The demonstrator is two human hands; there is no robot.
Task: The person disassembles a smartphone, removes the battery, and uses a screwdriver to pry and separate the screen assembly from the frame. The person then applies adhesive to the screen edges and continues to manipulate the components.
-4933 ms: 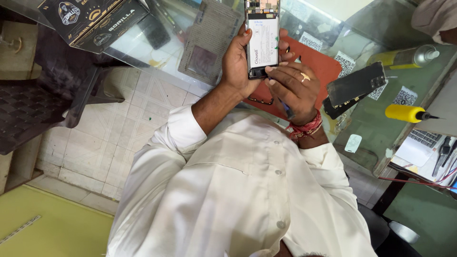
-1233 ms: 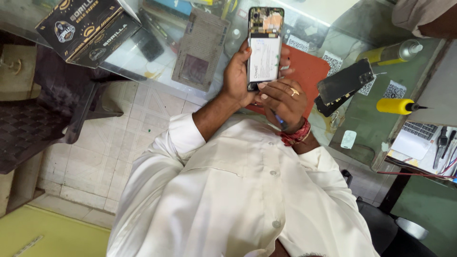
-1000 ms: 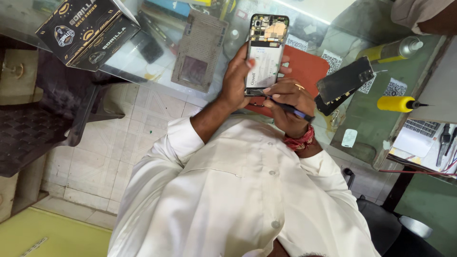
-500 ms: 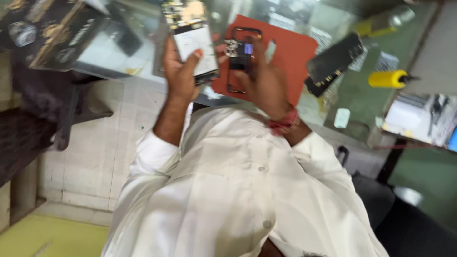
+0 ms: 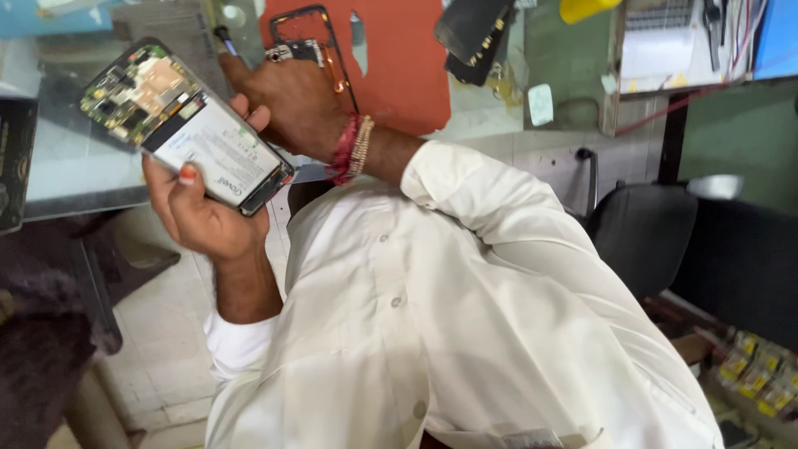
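Our left hand (image 5: 202,218) grasps the opened phone (image 5: 187,126) by its long edges, above the glass counter (image 5: 58,170). It seems light, stiff and fragile, so we avoid the bare board. Our right hand (image 5: 293,101) pinches a thin frame (image 5: 314,41), perhaps also a tool.

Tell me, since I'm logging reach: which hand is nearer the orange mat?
Right. The right hand lies at the orange mat; the left hand holds the opened phone farther off.

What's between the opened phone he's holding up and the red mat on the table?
His right hand, gripping a small screwdriver and a thin black phone frame, sits between the opened phone and the red mat in the head view.
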